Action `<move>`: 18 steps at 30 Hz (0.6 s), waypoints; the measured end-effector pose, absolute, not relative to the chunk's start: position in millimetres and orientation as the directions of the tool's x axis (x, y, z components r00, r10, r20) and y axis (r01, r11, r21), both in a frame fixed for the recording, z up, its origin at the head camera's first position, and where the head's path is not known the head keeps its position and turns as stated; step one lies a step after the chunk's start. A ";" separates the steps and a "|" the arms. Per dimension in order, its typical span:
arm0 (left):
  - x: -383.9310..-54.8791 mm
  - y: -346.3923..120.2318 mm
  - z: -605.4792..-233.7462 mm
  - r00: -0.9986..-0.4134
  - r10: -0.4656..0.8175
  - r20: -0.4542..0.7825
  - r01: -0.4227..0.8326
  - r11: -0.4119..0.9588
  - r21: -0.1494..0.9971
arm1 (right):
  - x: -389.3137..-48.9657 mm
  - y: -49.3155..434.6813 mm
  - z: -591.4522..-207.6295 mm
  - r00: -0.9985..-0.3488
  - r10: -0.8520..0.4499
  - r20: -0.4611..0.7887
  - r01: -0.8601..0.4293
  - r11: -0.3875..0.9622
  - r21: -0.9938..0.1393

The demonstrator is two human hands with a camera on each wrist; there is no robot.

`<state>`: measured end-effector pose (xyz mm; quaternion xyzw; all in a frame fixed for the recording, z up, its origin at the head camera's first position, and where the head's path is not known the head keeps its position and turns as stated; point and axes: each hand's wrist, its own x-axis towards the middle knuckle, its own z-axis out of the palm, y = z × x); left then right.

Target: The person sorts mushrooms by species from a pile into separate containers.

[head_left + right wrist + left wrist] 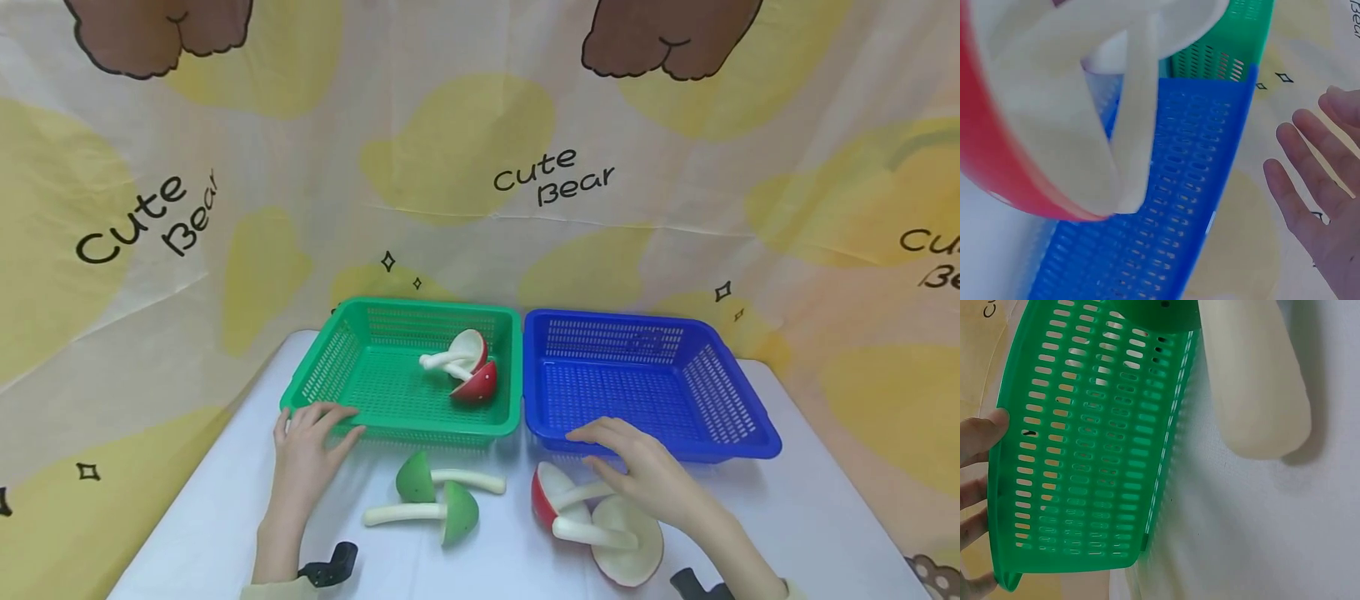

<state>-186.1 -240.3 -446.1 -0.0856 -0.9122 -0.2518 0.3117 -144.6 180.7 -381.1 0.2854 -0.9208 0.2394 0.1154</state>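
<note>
Basket [390, 379], green, likely light, stiff: hold rim [442, 432]. Your left hand [309, 446] there, can't tell grip; right hand [637, 462] loosely spread.

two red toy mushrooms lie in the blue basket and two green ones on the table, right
Wrong basket: the head view shows two red toy mushrooms in the green basket, not the blue basket; two green mushrooms are on the table.
</note>
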 end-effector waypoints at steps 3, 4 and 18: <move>-185.5 -240.5 -445.8 -0.790 -0.002 0.613 0.314 0.858 0.407 | -137.4 181.0 -388.2 -0.823 -0.466 0.325 -0.565 0.726 -0.391; -185.5 -240.5 -445.7 -0.789 -0.003 0.614 0.314 0.857 0.408 | -135.1 181.0 -390.4 -0.828 -0.465 0.314 -0.559 0.732 -0.391; -187.5 -240.9 -447.2 -0.773 0.001 0.634 0.326 0.858 0.397 | -110.0 188.7 -422.9 -0.836 -0.480 0.267 -0.549 0.744 -0.381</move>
